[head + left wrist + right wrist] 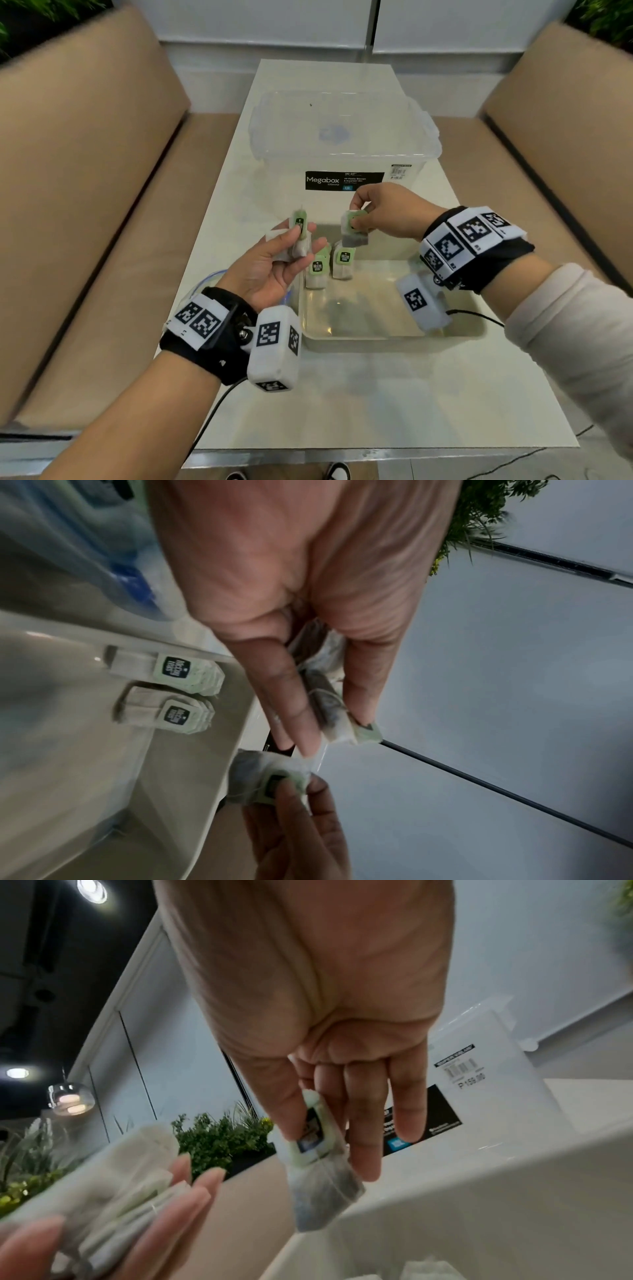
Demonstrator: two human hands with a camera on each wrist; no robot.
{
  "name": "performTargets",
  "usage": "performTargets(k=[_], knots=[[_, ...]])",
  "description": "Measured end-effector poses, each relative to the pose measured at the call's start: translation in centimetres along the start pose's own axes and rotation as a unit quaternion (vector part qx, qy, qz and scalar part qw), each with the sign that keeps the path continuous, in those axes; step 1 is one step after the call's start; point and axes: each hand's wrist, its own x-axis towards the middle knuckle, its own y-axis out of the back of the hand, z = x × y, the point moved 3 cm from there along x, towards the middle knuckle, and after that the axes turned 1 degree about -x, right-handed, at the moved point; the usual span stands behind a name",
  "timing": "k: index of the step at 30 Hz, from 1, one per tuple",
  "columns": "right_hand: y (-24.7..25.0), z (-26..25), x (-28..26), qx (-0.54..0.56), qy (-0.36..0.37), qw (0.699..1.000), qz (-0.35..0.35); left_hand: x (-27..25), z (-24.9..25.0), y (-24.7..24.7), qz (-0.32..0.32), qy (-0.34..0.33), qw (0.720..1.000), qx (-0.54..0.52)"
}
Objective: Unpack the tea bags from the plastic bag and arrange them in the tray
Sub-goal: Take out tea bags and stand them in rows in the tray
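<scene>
**Tea bags in both hands above the tray**

Just left of the head view's centre, the left hand (pixel 274 265) lies palm up with a small bundle of tea bags (pixel 298 240) in it. The thumb presses the bundle against the fingers, which are only lightly bent. The bags are pale paper pouches, each with a light green tag bearing a dark square logo; one tag stands up above the fingertips. The left wrist view shows dark tea through the thin paper and a fine white string along a pouch.

To the right of it, the right hand (pixel 383 214) pinches a single tea bag (pixel 354 229) between thumb and forefinger, gripping it at the green tag. The greyish pouch hangs below the tag, over the tray's far edge. In the right wrist view the other fingers stretch out loosely beside the bag.

The tray (pixel 394 339) is a shallow, cream-coloured rectangle in the centre of the head view, resting on a pale table (pixel 376 404). In its upper left corner two stacks of tea bags (pixel 329 269) stand side by side, green tags facing the camera.

A crumpled clear plastic bag (pixel 202 284) with a blue edge shows just left of the left wrist, mostly hidden by the hand.

Behind the tray, in the upper middle of the frame, sits a lidded clear storage box (pixel 342 137) with a black "Megabox" label. Tan padded benches (pixel 85 171) run down both sides of the table.
</scene>
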Motion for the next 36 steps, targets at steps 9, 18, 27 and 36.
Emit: performTargets(k=[9,18,27,36], knots=[[-3.3,2.0,1.8,-0.221,0.011,0.970,-0.104,0.5,-0.4,1.1,0.010,-0.002,1.000,0.016],[-7.0,2.5,4.3,-0.329,0.031,0.926,-0.183,0.8,-1.0,1.8,0.028,-0.006,0.999,0.022],[-7.0,3.3,4.0,-0.361,0.044,0.927,-0.096,0.9,-0.9,1.7,0.019,-0.007,0.999,0.026],[-8.5,2.7,1.8,-0.388,0.124,0.852,-0.328,1.0,-0.8,1.9,0.022,-0.014,1.000,0.016]])
